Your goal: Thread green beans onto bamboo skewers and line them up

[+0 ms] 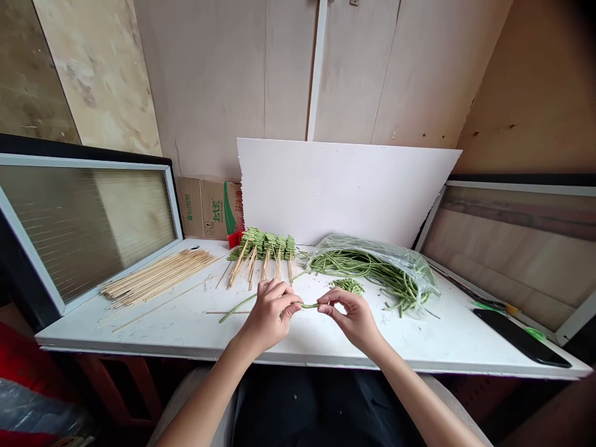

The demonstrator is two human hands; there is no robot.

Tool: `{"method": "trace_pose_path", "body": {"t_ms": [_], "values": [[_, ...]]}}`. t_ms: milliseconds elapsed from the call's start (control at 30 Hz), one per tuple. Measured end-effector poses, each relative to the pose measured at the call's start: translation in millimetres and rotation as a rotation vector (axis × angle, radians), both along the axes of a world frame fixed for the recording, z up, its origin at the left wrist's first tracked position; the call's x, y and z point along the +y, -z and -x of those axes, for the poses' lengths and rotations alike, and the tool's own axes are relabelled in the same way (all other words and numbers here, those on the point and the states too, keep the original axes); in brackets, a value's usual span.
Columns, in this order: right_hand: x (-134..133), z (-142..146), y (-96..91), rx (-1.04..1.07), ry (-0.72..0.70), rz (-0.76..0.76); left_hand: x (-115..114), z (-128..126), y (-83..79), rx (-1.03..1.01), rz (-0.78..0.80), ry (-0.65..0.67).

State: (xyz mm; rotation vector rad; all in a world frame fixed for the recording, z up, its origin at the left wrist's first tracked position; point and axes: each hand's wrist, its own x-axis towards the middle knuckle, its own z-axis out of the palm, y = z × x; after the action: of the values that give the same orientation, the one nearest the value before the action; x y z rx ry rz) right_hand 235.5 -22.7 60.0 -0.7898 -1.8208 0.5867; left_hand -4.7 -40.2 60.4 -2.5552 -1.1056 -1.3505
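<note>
Looked like you were breaking up a green bean (309, 305) over the surface (186, 332), left hand (272, 310) and right hand (348, 312) both pinching it, so next probably called for a clean snap.

Green bean (309, 305) partly out of sight behind left fingers (286, 300)
</note>
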Motion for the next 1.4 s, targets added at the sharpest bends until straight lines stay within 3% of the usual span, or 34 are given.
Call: {"method": "trace_pose_path", "body": {"t_ms": [267,667,1100,1400], "values": [[-4,0,2.9,-0.024,0.023,-0.102,-6,-20,1.6,-0.015,0.067,0.063],[-11,-5,-5.3,-0.205,-0.004,-0.336,-14,-16,-7.0,-0.052,0.063,0.088],[-18,1,-2.3,-0.179,0.093,-0.64,-18,-26,-3.0,-0.206,0.153,0.115],[-23,0,-2.4,-0.209,0.137,-0.68,-21,-28,0.9,-0.273,0.338,0.133]]}}
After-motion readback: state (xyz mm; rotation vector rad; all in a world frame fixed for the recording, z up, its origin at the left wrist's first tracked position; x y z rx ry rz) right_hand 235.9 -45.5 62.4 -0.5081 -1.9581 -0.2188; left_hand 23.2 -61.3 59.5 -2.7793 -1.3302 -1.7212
